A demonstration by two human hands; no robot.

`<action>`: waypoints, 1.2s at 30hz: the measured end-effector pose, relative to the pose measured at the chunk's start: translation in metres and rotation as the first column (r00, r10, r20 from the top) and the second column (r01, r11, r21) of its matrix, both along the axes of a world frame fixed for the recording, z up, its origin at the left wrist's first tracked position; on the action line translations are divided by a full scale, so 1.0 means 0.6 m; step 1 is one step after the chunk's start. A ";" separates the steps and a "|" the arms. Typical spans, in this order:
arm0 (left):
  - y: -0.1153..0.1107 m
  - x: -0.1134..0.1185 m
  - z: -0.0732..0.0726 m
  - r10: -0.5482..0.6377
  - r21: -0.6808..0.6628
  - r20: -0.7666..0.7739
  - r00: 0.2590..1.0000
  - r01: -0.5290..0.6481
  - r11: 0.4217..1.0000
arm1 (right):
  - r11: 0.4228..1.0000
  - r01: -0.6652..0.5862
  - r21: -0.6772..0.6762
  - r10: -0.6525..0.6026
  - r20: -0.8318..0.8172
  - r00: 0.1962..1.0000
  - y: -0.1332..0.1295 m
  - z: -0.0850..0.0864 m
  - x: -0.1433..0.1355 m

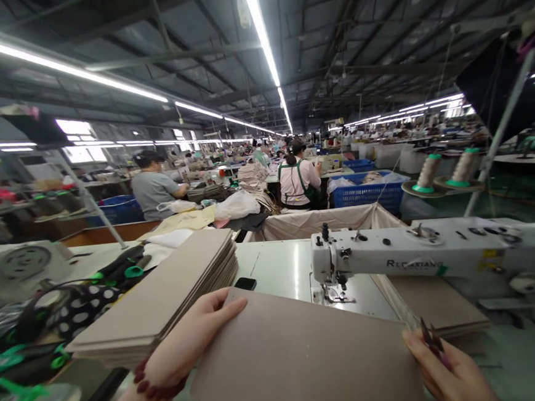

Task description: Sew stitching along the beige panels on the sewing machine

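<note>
A flat beige panel (302, 352) is tilted up in front of me, its corners rounded. My left hand (212, 319) grips its upper left corner, thumb lying on top. At the right edge, my right hand (442, 366) pinches the panel and also carries a small pair of thread snips (433, 342), blades pointing up. Left of the panel rises a tall stack of similar beige panels (163, 283). Beyond the panel stands a white sewing machine (373, 251), its needle area bare of fabric. More beige panels (437, 301) lie behind the machine's arm.
A dark phone-like object (245, 284) lies on the pale table (276, 261). Thread cones (427, 172) stand at right; dark spools and green-ended cones (134, 271) crowd the left. Farther off are a blue crate (366, 193) and two seated co-workers (296, 176).
</note>
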State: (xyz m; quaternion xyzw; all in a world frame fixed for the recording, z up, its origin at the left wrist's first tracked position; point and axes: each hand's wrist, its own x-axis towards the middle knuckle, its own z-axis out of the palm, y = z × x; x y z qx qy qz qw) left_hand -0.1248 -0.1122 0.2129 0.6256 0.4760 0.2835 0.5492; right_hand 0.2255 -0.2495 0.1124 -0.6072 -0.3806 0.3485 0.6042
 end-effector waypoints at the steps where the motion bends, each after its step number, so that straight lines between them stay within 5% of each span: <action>1: 0.003 0.002 -0.006 -0.003 0.000 -0.002 1.000 0.003 1.000 | 1.000 0.010 -0.010 -0.010 -0.003 1.000 -0.003 0.000 0.000; 15: 0.024 0.029 -0.047 -0.015 0.101 -0.094 0.996 0.025 0.995 | 0.997 0.029 -0.074 -0.029 -0.004 1.000 -0.019 -0.012 0.003; 20: 0.035 0.007 -0.069 0.035 0.403 -0.080 0.996 0.001 0.915 | 0.999 0.043 -0.028 -0.034 0.272 0.962 -0.026 -0.036 0.022; 24: 0.034 -0.016 -0.128 -0.111 0.527 -0.176 0.978 0.189 0.828 | 0.995 -0.002 -0.096 0.034 0.329 0.944 -0.028 -0.101 0.036; 30: -0.005 -0.009 -0.261 -0.201 0.382 -0.457 0.866 0.396 0.835 | 0.983 -0.023 -0.181 0.060 0.199 0.978 -0.042 -0.198 0.030; 33: -0.024 0.011 -0.292 -0.164 0.402 -0.479 0.862 0.381 0.833 | 0.975 0.082 -0.208 -0.024 0.267 0.963 -0.056 -0.213 0.030; 36: -0.031 0.039 -0.296 -0.120 0.465 -0.460 0.879 0.355 0.811 | 0.961 0.186 -0.207 -0.109 0.336 0.936 -0.065 -0.215 0.032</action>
